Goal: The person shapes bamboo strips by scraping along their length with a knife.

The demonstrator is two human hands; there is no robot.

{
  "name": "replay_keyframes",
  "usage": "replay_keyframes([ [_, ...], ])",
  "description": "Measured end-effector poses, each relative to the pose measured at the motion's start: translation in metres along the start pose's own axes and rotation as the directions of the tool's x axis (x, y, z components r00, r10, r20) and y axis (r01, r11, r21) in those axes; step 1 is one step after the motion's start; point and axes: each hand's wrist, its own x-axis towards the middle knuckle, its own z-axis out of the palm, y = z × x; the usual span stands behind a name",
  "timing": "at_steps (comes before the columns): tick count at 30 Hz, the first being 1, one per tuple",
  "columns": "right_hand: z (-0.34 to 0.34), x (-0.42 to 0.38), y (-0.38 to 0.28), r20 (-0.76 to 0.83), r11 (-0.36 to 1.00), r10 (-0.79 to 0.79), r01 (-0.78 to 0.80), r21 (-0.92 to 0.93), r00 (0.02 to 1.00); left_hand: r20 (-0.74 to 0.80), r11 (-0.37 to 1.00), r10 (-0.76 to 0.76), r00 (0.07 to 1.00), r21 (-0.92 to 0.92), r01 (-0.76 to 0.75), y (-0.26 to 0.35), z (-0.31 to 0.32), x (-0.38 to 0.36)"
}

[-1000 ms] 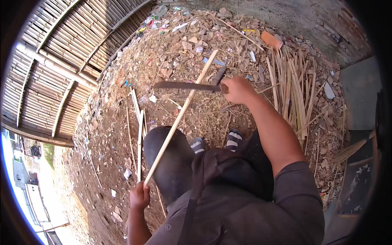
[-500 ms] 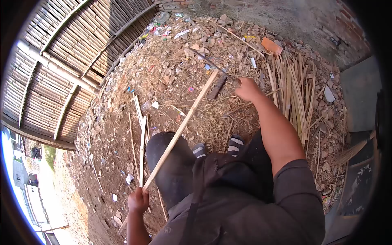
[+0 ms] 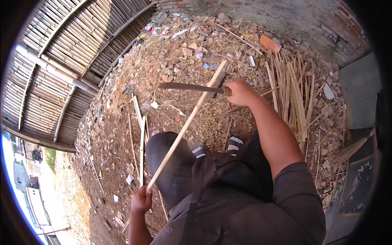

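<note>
My left hand (image 3: 141, 199) is closed around the lower end of a long pale bamboo strip (image 3: 183, 130). The strip slants up and away across my left knee, its far end above the rubble. In my right hand (image 3: 242, 93) is the handle of a machete (image 3: 185, 86) with a dark blade. The blade points left and crosses over the strip near its far end. Partly behind the strip and blade, a dark ridged block (image 3: 221, 77) lies on the ground.
Several split bamboo strips (image 3: 296, 96) lie heaped to the right. Shorter strips (image 3: 142, 151) rest on the ground at left. A bamboo fence (image 3: 69, 53) stands far left, with a brick wall (image 3: 277, 24) behind. Rubble and litter cover the ground (image 3: 118, 122) around my sandaled feet.
The machete has come down and toward me, its blade swinging from pointing up-left to nearly level across the strip. My left hand and the strip have shifted slightly right.
</note>
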Motion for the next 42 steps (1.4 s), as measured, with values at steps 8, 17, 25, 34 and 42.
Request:
replay_keyframes([
  [8,-0.002,-0.003,0.037,-0.136,0.913,0.335,-0.286,0.290,0.932,0.195,0.909,-0.099,0.976,-0.382,0.168,0.009,-0.029,0.006],
  [17,-0.013,-0.009,-0.046,0.237,0.986,-0.056,0.091,-0.140,0.970,0.176,0.906,-0.080,0.981,-0.399,0.145,0.006,-0.011,0.014],
  [25,0.004,0.002,-0.008,0.038,0.982,0.154,-0.157,0.106,0.987,0.060,0.970,-0.021,0.998,-0.241,0.035,0.014,-0.007,0.012],
  [34,0.009,0.010,0.009,0.260,0.977,0.184,-0.204,0.054,0.948,-0.062,0.999,0.025,0.998,0.027,-0.023,-0.006,-0.001,0.010],
  [42,0.010,0.000,-0.042,0.344,0.994,0.090,-0.065,-0.083,0.935,-0.021,0.997,0.036,0.999,-0.072,-0.037,0.000,-0.012,0.016],
])
